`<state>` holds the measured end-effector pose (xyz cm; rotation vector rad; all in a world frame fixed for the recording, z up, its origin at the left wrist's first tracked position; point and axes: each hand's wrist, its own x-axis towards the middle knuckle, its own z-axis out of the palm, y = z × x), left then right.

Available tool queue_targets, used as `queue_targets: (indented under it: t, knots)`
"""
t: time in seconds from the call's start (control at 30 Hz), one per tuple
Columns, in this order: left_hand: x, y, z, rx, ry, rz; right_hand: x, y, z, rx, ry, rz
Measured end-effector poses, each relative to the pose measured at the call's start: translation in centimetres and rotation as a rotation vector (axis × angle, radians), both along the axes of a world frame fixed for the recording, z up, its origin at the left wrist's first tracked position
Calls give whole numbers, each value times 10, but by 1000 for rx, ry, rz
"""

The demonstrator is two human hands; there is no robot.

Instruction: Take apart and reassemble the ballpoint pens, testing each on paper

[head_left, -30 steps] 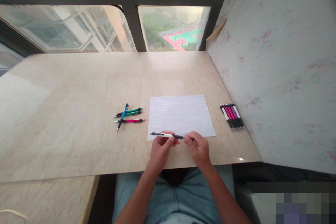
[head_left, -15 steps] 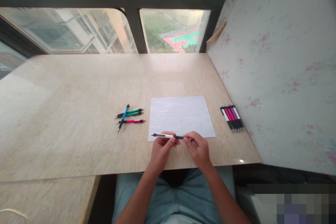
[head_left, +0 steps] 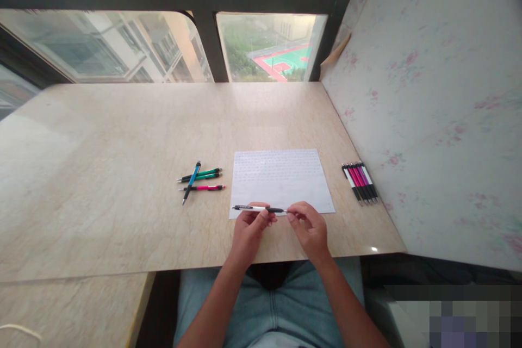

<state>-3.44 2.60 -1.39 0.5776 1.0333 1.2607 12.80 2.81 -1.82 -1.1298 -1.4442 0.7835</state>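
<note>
My left hand (head_left: 249, 231) pinches the middle of a white and black pen (head_left: 255, 208) held level over the near edge of a sheet of paper (head_left: 281, 176). My right hand (head_left: 310, 228) pinches at the pen's right tip with thumb and forefinger. The sheet carries lines of handwriting in its upper half and lies flat on the beige table (head_left: 122, 136).
Several coloured pens (head_left: 199, 179) lie loose left of the sheet. A tight row of pink, white and black pens (head_left: 361, 180) lies at the table's right edge beside a flowered wall panel (head_left: 428, 92). Windows run behind the table. My lap is below the table's front edge.
The pen and both hands have shifted slightly to the left and up. The grip looks the same.
</note>
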Motion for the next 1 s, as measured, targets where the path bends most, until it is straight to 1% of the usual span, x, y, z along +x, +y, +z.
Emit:
queue_targets:
  t: [0.13, 0.3, 0.43, 0.6, 0.73, 0.87, 1.0]
  knots:
    - [-1, 2, 2, -55, -99, 44, 2, -1, -4, -40, 13, -41]
    - [-2, 2, 6, -67, -157, 79, 1, -1, -11, -137, -3, -134]
    - [-2, 1, 5, -72, -186, 88, 0, 2, -11, -135, -48, -140]
    - [-2, -1, 2, -63, -213, 112, 1, 12, 0, -64, -222, -100]
    - [-2, -2, 1, -56, -242, 116, -1, 31, 4, -36, -406, -111]
    - [-2, -2, 2, -45, -258, 117, -8, 53, 2, -31, -552, -73]
    - [-2, -3, 1, -35, -256, 122, -15, 66, -6, -54, -616, -90]
